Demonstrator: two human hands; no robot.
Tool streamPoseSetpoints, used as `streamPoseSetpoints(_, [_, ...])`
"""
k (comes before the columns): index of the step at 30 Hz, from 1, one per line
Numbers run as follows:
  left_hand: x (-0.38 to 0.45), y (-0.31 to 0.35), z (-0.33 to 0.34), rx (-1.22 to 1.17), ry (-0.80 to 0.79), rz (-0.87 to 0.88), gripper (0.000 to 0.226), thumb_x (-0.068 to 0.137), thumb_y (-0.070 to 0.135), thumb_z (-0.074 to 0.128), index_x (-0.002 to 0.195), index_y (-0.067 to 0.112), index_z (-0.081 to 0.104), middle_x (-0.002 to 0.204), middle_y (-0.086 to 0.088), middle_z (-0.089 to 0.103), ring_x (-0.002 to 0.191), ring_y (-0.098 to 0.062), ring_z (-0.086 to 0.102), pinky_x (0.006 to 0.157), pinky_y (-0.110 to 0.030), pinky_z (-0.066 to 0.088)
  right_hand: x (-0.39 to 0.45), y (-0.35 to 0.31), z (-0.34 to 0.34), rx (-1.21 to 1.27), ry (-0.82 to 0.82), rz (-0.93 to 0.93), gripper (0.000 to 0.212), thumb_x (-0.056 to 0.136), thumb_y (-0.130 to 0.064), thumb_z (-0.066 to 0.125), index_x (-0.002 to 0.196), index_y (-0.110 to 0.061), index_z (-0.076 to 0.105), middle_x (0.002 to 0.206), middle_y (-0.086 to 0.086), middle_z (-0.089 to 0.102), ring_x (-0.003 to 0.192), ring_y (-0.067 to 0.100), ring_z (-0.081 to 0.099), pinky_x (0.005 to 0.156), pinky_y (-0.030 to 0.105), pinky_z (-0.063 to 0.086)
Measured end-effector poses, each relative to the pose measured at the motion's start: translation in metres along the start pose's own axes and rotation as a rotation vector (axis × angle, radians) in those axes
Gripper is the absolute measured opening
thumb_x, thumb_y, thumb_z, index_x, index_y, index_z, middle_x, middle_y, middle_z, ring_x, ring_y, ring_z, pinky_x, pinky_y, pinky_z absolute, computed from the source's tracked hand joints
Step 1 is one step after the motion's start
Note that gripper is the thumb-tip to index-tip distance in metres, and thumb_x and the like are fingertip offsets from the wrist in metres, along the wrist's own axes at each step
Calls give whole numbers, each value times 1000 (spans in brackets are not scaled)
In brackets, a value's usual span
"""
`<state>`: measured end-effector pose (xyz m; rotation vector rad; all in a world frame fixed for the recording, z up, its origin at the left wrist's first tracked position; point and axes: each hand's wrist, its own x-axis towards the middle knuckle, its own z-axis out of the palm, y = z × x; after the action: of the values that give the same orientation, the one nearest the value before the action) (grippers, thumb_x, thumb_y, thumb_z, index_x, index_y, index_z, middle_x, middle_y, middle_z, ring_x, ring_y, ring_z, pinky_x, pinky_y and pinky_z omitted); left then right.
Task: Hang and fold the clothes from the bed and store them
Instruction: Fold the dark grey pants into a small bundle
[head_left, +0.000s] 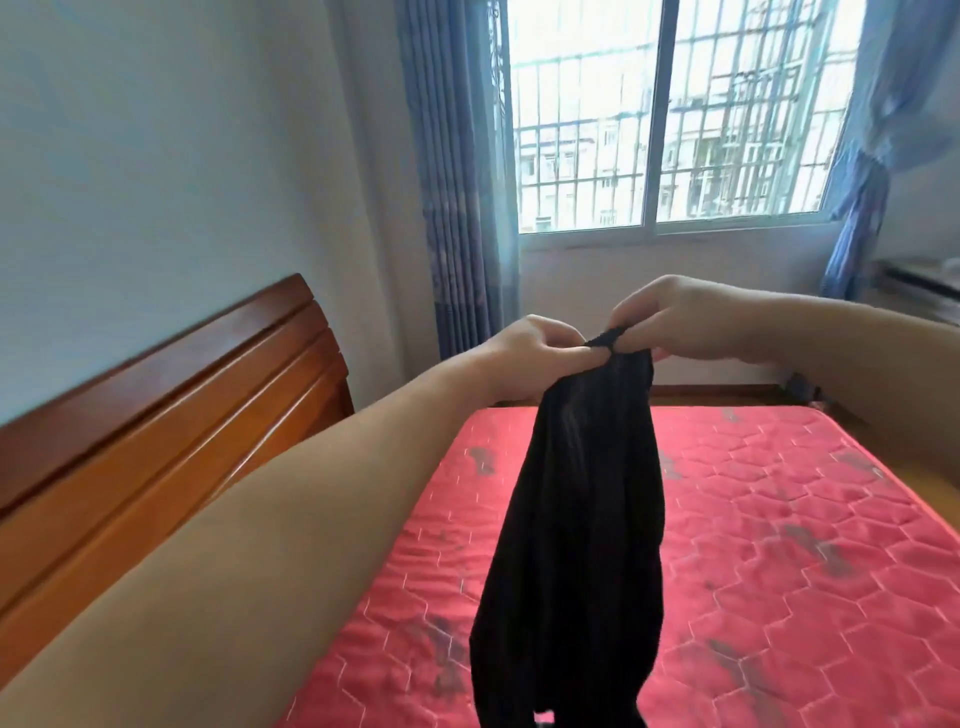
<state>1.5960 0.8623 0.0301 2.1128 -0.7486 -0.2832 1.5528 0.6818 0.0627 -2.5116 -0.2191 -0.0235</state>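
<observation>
While both hands, left hand (540, 343) and right hand (670, 322), pinch the top edge of the limp black garment (576, 545) with curled fingers, it hangs at 6 o'clock over the red quilted mattress (779, 545). Likely next: spreading that edge apart to fold.

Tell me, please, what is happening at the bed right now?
A person is holding up a black garment over the red mattress. The left hand and the right hand pinch its top edge close together, so the cloth hangs down in a narrow bunch. It is neither folded nor on a hanger yet. A wooden headboard stands to the left, and a barred window lies ahead.
</observation>
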Motion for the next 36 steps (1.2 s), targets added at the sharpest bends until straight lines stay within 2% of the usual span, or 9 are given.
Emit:
streamPoseSetpoints(7, [10,-10,68,23,-356,-240,30,93,42,60,119,26,64,113,-1,71,101,-20,69,91,-39,55,-24,44,-35,477,32,19,26,94,0,47,84,-9,69,81,3,70,85,20,62,86,38,47])
streamPoseSetpoints(12, [16,-30,81,290,-479,-391,36,89,29,69,122,17,61,119,-3,66,106,-21,65,93,-39,55,-31,74,-51,802,217,119,15,92,-7,46,84,-12,58,78,2,60,75,15,60,73,31,47])
streamPoseSetpoints(15, [23,-30,69,283,-243,-317,17,90,29,67,102,17,69,102,-2,72,92,-19,70,88,-36,57,-36,94,-53,598,250,195,8,85,-6,48,84,-6,56,80,10,53,75,23,51,65,31,40])
streamPoseSetpoints(19, [32,-6,55,102,-24,-196,15,89,28,66,85,18,76,81,0,75,77,-17,71,74,-29,59,-42,108,-37,67,-8,176,23,80,-21,58,58,-15,57,61,4,43,64,23,38,57,29,30])
streamPoseSetpoints(21, [37,6,54,128,29,-137,17,88,30,67,81,17,76,77,-2,74,71,-14,69,73,-29,59,-46,106,-23,-156,-163,166,28,79,-38,66,59,-20,63,53,-11,52,56,15,48,57,27,39])
streamPoseSetpoints(23, [39,13,49,174,75,-110,22,88,33,66,81,15,76,81,-6,75,73,-16,69,77,-35,60,-48,107,-11,-354,-312,160,27,76,-50,70,75,-23,69,67,-11,66,65,11,61,65,28,50])
streamPoseSetpoints(28, [23,4,27,756,-25,-91,38,80,56,66,78,19,74,79,-3,69,76,-20,66,71,-38,58,-56,126,-13,-905,-354,215,33,82,-48,61,67,-20,51,69,-5,54,61,16,52,59,24,44])
streamPoseSetpoints(31, [12,-3,29,1014,-177,-191,45,75,65,67,84,21,70,78,1,65,72,-19,64,70,-38,58,-56,136,-15,-1059,-308,228,36,90,-51,51,70,-21,51,73,-6,52,74,19,55,78,30,49])
streamPoseSetpoints(36, [6,-13,41,1088,-318,-422,66,86,74,41,107,16,65,102,1,60,87,-19,56,81,-33,47,-52,139,3,-1136,-201,205,35,92,-56,40,96,-29,62,99,-8,63,97,16,59,89,38,34])
